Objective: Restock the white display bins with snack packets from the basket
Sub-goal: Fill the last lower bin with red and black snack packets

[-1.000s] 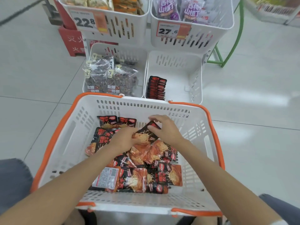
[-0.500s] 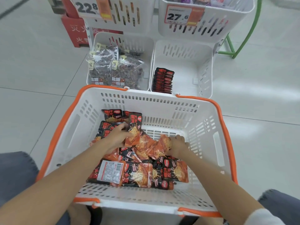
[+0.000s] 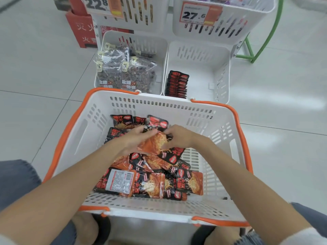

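Note:
A white basket with orange rim [image 3: 92, 124] sits on the floor before me, holding several red-and-black snack packets [image 3: 152, 184]. My left hand [image 3: 134, 140] and my right hand [image 3: 178, 137] meet over the pile and together hold a small stack of orange packets [image 3: 154, 142] between them. Beyond the basket, the lower right white display bin [image 3: 221, 80] holds a row of the same packets [image 3: 177, 84] stood on edge along its left wall.
The lower left bin [image 3: 159, 55] holds clear bags of dark snacks [image 3: 127, 75]. Two upper bins carry price tags 22.8 [image 3: 99, 4] and 27.6 [image 3: 194, 15]. A red box [image 3: 79, 30] stands at the back left, a green metal frame [image 3: 251, 50] at the right. My knees flank the basket.
My right hand came up from the pile and brought another packet to my left hand's stack. The stack between both hands has grown. The camera tilted a little lower.

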`<state>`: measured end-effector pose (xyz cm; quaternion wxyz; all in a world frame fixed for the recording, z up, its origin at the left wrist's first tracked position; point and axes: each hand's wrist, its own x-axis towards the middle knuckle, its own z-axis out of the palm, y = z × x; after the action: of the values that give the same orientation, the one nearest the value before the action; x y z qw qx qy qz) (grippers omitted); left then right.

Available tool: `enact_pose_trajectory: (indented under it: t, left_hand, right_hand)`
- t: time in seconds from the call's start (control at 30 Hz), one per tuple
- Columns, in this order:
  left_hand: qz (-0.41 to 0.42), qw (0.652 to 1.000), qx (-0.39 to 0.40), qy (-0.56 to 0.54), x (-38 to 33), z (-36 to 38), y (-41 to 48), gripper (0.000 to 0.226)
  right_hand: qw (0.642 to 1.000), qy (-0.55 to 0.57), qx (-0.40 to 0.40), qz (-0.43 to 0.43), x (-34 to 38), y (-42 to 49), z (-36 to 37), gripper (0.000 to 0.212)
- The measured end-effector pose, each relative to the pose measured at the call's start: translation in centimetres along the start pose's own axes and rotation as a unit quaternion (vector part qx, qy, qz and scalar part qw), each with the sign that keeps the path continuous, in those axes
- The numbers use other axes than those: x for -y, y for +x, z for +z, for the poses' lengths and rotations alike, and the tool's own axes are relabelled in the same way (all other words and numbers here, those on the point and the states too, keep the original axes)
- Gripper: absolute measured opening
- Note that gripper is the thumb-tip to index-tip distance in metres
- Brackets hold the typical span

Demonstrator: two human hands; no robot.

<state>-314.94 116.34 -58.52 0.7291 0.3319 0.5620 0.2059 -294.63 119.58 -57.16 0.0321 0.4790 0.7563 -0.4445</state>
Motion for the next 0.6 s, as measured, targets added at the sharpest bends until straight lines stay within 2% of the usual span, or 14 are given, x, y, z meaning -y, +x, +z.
enact_pose_trajectory:
  t: [0.07,0.13,0.2,0.23,0.27,0.33,0.37,0.43,0.47,0.5,0.53,0.57,0.6]
  left_hand:
    - [0.031,0.999,-0.028,0.001,-0.1,0.9,0.2,0.037]
    - [0.053,0.995,-0.073,-0.042,0.0,0.8,0.5,0.043]
    - [0.036,0.994,-0.069,-0.078,0.4,0.1,1.0,0.068]
    - [0.019,0.997,-0.058,-0.053,0.5,0.2,0.8,0.082]
    - [0.0,0.999,-0.042,0.005,0.7,0.5,0.6,0.089]
    - [-0.043,0.993,-0.029,0.107,1.6,0.9,0.7,0.085]
    - [-0.059,0.991,-0.025,0.118,2.2,0.9,0.8,0.087]
    - [-0.066,0.996,-0.037,0.055,4.1,-0.4,2.8,0.099]
    - [-0.063,0.997,-0.044,0.023,3.9,-0.5,2.6,0.096]
    - [-0.053,0.997,-0.059,-0.011,3.6,-0.6,2.3,0.084]
    - [-0.05,0.995,-0.072,-0.037,3.1,-0.5,1.7,0.068]
    - [-0.048,0.994,-0.081,-0.054,2.7,-0.5,1.0,0.057]
    - [-0.047,0.993,-0.086,-0.069,2.4,-0.6,0.7,0.056]
  right_hand:
    - [0.995,-0.032,-0.092,0.006,0.3,0.4,0.5,0.036]
    - [0.982,-0.022,-0.172,0.068,-0.4,0.3,0.8,0.055]
    - [0.963,0.151,-0.172,0.139,-1.5,0.2,1.2,0.066]
    - [0.947,0.237,-0.158,0.15,-1.8,0.2,1.7,0.065]
    - [0.938,0.276,-0.156,0.141,-1.9,0.2,2.2,0.063]
    - [0.93,0.313,-0.167,0.1,-1.8,0.3,2.7,0.057]
    - [0.92,0.346,-0.165,0.077,-1.6,0.3,2.7,0.055]
    - [0.89,0.419,-0.167,0.072,-2.0,0.5,3.0,0.053]
    - [0.89,0.414,-0.167,0.098,-2.9,0.5,3.4,0.054]
    - [0.919,0.336,-0.151,0.141,-3.9,0.6,4.1,0.056]
    - [0.955,0.202,-0.107,0.189,-5.1,0.4,5.1,0.061]
    - [0.969,0.074,-0.052,0.228,-6.4,0.2,6.4,0.069]
    - [0.968,-0.014,-0.006,0.251,-7.3,-0.2,7.6,0.076]
